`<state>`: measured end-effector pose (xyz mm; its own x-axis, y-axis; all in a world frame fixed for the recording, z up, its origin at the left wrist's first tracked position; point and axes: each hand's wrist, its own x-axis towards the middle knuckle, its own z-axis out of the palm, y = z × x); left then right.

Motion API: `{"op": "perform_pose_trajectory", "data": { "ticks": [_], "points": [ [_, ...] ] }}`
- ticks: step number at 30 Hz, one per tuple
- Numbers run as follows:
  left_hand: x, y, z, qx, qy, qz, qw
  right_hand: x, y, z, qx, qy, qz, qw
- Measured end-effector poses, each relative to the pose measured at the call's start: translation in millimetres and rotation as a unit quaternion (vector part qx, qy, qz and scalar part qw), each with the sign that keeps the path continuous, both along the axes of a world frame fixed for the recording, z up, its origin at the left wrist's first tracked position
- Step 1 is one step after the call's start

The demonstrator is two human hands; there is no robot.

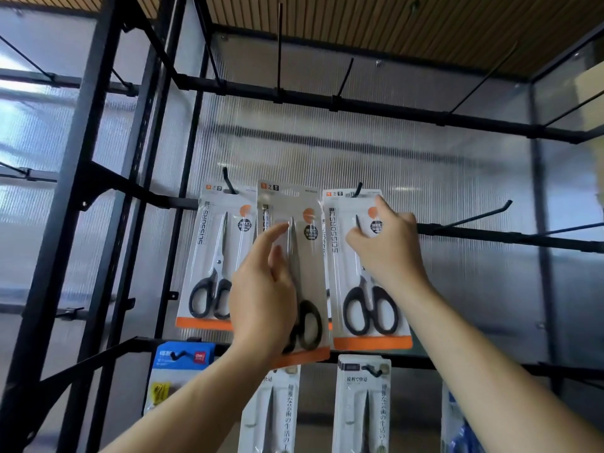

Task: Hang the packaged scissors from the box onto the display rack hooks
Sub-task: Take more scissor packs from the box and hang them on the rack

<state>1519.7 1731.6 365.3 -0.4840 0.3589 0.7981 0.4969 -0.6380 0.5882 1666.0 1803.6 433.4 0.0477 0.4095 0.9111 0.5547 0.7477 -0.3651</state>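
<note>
Ribbed translucent panel backs the black display rack. The left hand grips a loose scissors pack dead centre, and at its 3 o'clock the right hand holds the hung pack. The danger is nudging that one off its hook, so it drops.

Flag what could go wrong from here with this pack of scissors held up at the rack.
The held pack in the left hand is on no hook yet and seems gripped along one edge only; it could slip and drop. The right hand grips the hung pack just below the hook, so an outward pull could slide it off. The held pack overlaps the left pack and might knock it swinging.
</note>
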Motion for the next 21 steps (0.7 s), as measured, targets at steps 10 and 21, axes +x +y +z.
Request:
{"op": "perform_pose_trajectory", "data": {
  "ticks": [10,21],
  "points": [
    [1.5,7.5,-2.3,-0.020,0.036,-0.046,0.998,-11.8,42.9,-13.4,-0.036,-0.062,-0.029,0.997],
    [9.3,14.9,-1.7,0.000,0.071,-0.124,0.990,4.0,29.7,-14.1,0.008,-0.062,-0.014,0.998]
  ]
}}
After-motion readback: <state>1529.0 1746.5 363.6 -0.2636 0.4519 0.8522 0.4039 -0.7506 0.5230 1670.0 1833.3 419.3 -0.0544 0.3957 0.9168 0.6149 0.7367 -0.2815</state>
